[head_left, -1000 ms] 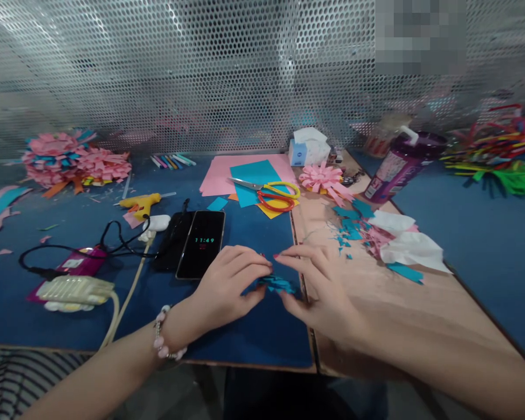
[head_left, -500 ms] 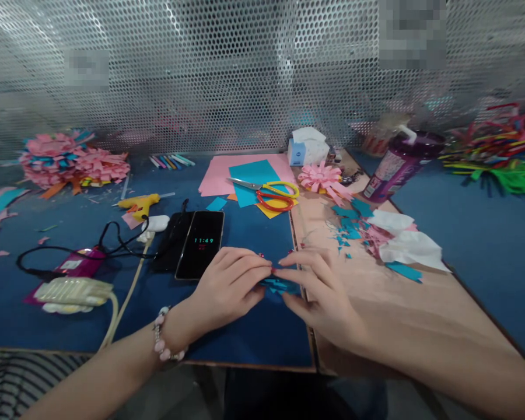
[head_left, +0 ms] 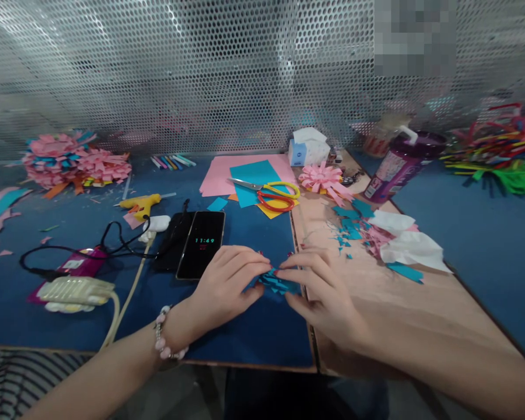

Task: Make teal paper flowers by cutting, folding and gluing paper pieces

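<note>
Between my two hands, low over the front of the blue table, is a small blue fringed paper piece with many cut strips. My left hand has its fingers curled onto the piece's left side. On its right side, the bent fingers and thumb of my right hand grip it. Its underside is hidden. Just left of my left hand lies a phone with a lit clock. Beyond the hands, scissors with red and yellow handles rest on blue paper and pink sheets.
A yellow glue gun, a power strip and cables lie left. Pink paper flowers stand behind them. Blue scraps, crumpled tissue, a tissue box and a purple cup are right. A perforated metal panel closes the back.
My fingers have parted slightly over the blue fringed paper piece, so more of its strips show. Both hands stay in nearly the same place.
</note>
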### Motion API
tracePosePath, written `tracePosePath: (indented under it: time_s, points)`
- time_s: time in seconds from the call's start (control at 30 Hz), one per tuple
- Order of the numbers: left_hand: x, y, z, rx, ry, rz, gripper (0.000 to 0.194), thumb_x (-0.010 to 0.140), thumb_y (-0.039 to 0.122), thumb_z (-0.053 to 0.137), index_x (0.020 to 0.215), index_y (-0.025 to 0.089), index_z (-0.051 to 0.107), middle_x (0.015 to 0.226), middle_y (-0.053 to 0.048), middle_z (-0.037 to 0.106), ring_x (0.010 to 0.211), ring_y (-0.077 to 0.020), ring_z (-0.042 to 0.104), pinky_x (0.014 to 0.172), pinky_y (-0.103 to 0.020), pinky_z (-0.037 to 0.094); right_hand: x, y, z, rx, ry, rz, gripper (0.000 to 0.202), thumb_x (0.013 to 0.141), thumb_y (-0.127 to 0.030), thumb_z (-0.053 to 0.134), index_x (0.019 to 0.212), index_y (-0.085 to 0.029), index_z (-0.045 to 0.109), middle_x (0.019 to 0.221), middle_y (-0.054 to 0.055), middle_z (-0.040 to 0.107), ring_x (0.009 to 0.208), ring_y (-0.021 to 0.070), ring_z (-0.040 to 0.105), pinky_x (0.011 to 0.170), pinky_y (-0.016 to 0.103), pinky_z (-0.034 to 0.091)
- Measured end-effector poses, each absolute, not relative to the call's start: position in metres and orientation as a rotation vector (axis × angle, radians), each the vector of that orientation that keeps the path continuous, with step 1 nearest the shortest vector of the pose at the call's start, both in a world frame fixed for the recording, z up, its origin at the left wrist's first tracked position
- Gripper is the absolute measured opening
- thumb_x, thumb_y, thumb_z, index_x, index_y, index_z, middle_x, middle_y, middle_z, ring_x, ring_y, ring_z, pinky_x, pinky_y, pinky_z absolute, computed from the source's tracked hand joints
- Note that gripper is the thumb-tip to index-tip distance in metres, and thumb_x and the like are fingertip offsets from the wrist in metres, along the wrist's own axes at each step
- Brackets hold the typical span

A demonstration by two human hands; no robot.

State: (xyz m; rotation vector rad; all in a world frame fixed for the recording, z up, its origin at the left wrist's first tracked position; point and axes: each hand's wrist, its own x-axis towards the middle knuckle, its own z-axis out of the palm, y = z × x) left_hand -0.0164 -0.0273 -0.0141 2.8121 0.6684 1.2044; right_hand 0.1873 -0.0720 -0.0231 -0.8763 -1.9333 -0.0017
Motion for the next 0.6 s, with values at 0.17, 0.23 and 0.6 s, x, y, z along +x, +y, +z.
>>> tracePosePath:
  time_s: [0.17,0.23,0.6]
  points:
    - [-0.0169,-0.0271,-0.0148,2.79,0.648,1.241,0.028,0.08,0.01,0.063,0.106,0.018,0.06,0.099,-0.007,0.071,0.096,-0.0197,0.065,0.085,-0.036,0.052,0.1892,-0.0725,-0.0234,-0.857,-1.958,0.024,0.027,0.081,-0.007,0.059,0.104,-0.021,0.059,0.095,0.005,0.065,0.092,0.0192,0.06,0.089,0.043,0.048]
    - [-0.0161,-0.0278,-0.0126,2.779,0.615,1.263,0.027,0.08,0.01,0.063,0.106,0.018,0.059,0.097,-0.007,0.072,0.095,-0.0193,0.065,0.084,-0.035,0.052,0.1899,-0.0724,-0.0245,-0.855,-1.958,0.03,0.028,0.08,-0.006,0.059,0.104,-0.021,0.059,0.095,0.004,0.065,0.092,0.0193,0.06,0.09,0.043,0.047]
    - [-0.0138,-0.0248,-0.0112,2.75,0.597,1.207,0.022,0.081,0.008,0.058,0.1,0.019,0.061,0.094,-0.005,0.072,0.093,-0.0187,0.065,0.082,-0.035,0.052,0.1901,-0.0714,-0.0226,-0.81,-1.926,0.049,0.029,0.08,-0.005,0.059,0.103,-0.023,0.061,0.091,0.004,0.065,0.09,0.0194,0.059,0.085,0.042,0.048]
